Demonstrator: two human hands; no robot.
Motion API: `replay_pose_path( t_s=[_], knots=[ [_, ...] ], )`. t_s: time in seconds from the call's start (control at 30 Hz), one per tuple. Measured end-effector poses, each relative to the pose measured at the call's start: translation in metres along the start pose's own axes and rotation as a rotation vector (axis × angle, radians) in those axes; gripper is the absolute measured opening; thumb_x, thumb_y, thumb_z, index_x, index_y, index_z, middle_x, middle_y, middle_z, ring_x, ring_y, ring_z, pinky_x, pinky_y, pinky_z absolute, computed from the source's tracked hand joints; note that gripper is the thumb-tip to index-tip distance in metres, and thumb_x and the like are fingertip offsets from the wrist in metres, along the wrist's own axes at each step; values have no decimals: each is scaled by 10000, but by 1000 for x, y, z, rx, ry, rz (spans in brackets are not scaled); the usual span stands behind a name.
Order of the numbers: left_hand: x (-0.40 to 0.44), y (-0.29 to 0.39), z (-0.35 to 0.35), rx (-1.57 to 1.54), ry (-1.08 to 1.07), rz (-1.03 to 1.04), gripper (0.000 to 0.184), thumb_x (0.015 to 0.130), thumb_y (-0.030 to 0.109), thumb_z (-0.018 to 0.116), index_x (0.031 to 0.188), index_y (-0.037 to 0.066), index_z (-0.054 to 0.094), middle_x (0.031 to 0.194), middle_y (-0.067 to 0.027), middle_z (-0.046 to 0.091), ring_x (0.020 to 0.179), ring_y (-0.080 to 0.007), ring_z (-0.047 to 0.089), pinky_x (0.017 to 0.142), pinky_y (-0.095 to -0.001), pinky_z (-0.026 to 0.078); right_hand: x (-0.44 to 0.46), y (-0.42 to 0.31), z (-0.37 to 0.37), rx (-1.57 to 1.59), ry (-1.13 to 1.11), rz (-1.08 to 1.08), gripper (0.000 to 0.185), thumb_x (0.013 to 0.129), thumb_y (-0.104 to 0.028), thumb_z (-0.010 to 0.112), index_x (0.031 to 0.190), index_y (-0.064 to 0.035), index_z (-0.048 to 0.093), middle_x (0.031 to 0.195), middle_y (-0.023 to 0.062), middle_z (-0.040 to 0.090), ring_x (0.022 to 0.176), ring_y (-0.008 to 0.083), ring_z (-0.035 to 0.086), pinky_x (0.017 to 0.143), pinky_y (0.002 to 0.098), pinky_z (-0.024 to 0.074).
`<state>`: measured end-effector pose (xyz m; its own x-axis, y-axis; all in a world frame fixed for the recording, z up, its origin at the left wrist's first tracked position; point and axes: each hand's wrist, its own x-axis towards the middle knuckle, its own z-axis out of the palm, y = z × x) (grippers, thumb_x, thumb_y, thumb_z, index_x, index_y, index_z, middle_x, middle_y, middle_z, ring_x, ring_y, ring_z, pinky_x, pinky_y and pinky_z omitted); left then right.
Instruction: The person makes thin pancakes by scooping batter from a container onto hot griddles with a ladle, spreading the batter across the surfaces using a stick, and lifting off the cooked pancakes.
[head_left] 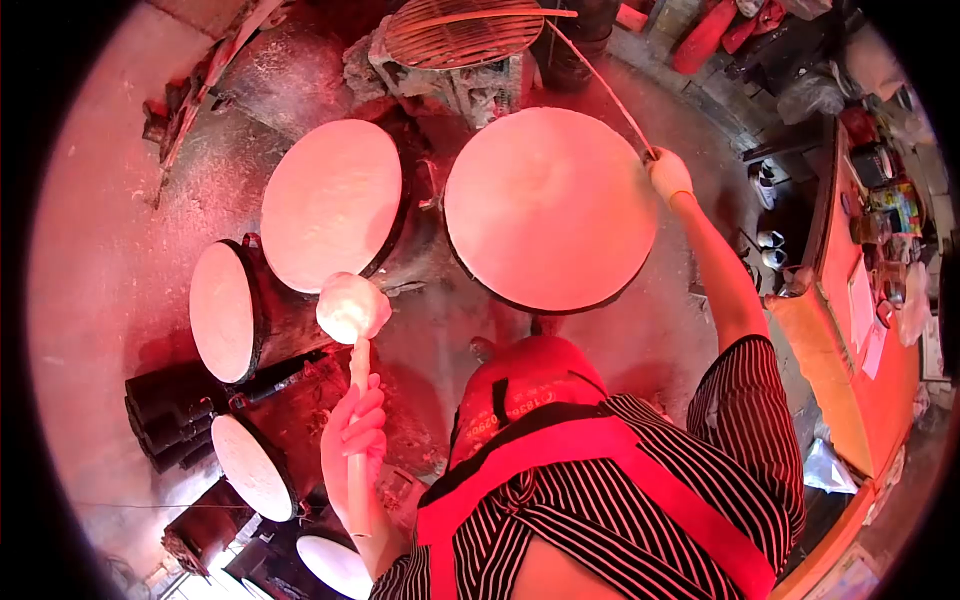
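So right now I'm in what I'd call a holding step, both sides busy, over these big round discs. My left fingers [369, 418] are wrapped around a pale handle [357, 490], and the white lump [352, 308] sits on its far end, up past my grip, so nothing of mine is touching the lump itself. From this angle it overlaps the lower edge of the tilted left disc [330, 205], but I honestly can't tell if it's touching or just hanging in front. My right fingers [668, 174] are closed on a thin stick [604, 88], right by the rim of the large disc [548, 210]; whether they brush that rim, no clue. The stick slants up and away from me toward the slatted round rack [465, 40], its far tip near the rack's edge. My read is the next move calls for a steady left grip, since the weight's probably all out at the lump end, plus keeping the stick clear of the large disc's pale face.
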<state>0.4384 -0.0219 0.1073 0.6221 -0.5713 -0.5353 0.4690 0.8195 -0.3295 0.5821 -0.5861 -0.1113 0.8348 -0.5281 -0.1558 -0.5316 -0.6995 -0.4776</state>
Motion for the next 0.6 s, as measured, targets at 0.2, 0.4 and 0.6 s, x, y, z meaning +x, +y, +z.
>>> replay_pose_path(
  t_s=[0.2,0.4,0.6],
  knots=[
    [9,-8,-2,59,19,48,346,1008,147,285,1220,-113,369,784,-59,377,556,-121,369,435,-232,351,-28,4,-2,238,50,82,296,797,-260,581,942,-7,630,742,147,615,709,269,605,657,376,450],
    [12,-1,-4,89,-9,39,329,1006,140,292,1201,-111,378,780,-58,375,561,-119,367,438,-231,346,-42,5,-4,527,-34,71,294,768,-296,673,850,-15,642,614,-3,514,546,103,480,510,276,353],
    [13,-9,3,71,-16,74,308,1002,128,300,1185,-107,380,776,-60,374,564,-123,374,447,-237,355,-47,1,-8,782,-9,153,258,769,-277,690,858,-36,663,598,-61,472,525,41,408,471,231,294]
  ],
)
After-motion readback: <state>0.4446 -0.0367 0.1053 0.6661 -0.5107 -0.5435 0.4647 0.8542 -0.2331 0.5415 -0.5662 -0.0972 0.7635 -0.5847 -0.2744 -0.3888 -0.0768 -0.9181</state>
